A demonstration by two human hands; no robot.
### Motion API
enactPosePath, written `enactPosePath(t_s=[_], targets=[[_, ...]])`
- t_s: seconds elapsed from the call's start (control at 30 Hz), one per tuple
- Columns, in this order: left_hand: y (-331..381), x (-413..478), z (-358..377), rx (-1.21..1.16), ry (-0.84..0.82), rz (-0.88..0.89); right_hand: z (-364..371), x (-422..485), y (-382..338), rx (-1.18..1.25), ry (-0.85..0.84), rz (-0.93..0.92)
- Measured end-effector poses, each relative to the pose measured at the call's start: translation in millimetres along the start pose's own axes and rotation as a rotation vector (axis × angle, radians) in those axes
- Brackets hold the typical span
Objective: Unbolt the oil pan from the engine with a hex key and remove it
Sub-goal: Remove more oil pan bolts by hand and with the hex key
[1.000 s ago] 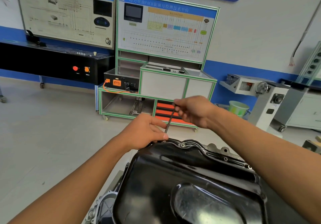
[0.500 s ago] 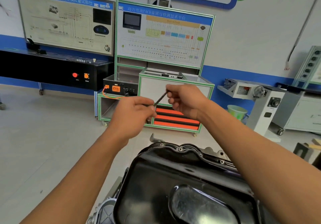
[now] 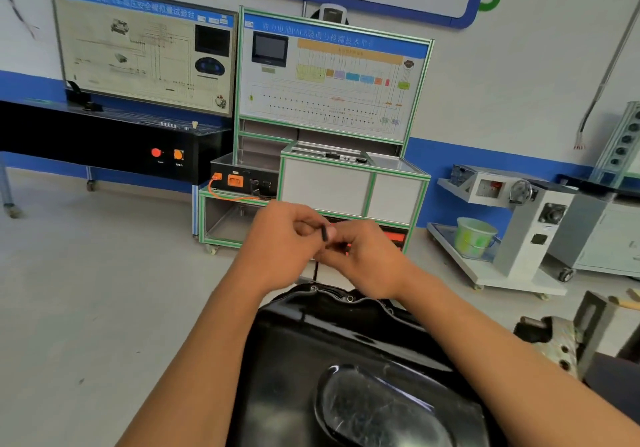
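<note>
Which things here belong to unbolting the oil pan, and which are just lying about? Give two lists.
Job in hand:
hex key, pinched between left hand and right hand
black oil pan
flange bolts

Lying about:
green bucket
green-framed bench
black console
grey stand

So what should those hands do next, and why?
Probably seat the tip of the hex key in the bolt on the far rim of the oil pan, then turn it. The left hand and right hand both pinch the key, and its shaft points down at that bolt. I cannot tell if it is seated.
</note>
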State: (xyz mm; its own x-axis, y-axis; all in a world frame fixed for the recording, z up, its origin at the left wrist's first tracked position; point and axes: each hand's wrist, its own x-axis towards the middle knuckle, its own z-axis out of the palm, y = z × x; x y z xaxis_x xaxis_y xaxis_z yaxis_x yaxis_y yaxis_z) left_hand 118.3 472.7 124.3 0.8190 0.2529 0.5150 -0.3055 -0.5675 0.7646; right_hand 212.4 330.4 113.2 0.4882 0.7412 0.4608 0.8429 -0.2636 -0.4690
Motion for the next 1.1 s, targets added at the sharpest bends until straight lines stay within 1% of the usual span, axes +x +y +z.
enactPosePath(t_s=[0.07,0.2,0.4,0.57,0.7,0.77,0.83,0.87,0.9,0.93,1.0,1.03,1.1], targets=[[-6,-9,1,-0.077,-0.009,0.008,2,-2,1,-0.005,-0.036,-0.001],[-11,-14,-4,-0.153,0.026,0.033,5,-3,-3,-0.050,-0.027,-0.039],[-11,-20,-5,-0.136,0.029,0.095,4,-4,-5,-0.086,-0.083,-0.066],[-18,-23,-4,-0.130,0.028,0.062,4,-4,-7,-0.141,-0.118,-0.065],[-16,-22,-3,-0.087,0.101,0.055,5,-3,-9,-0.113,-0.169,-0.047],[-15,-22,-1,-0.067,0.142,0.041,5,-3,-10,-0.133,-0.184,-0.070],[-15,-21,2,0.002,0.197,-0.006,7,-3,-10,-0.156,-0.184,-0.100],[-14,-20,3,0.019,0.220,-0.060,7,-3,-10,-0.157,-0.179,-0.112],[-14,-18,3,-0.023,0.232,-0.135,8,-3,-11,-0.154,-0.174,-0.119],[-14,-17,3,-0.134,0.228,-0.228,8,-2,-11,-0.150,-0.174,-0.117],[-13,-15,1,-0.463,0.170,-0.411,8,-2,-11,-0.137,-0.179,-0.102],[-13,-14,-1,-0.620,0.107,-0.462,8,-2,-11,-0.127,-0.175,-0.091],[-17,-15,-4,-0.818,-0.070,-0.454,6,-4,-8,-0.097,-0.163,-0.044]])
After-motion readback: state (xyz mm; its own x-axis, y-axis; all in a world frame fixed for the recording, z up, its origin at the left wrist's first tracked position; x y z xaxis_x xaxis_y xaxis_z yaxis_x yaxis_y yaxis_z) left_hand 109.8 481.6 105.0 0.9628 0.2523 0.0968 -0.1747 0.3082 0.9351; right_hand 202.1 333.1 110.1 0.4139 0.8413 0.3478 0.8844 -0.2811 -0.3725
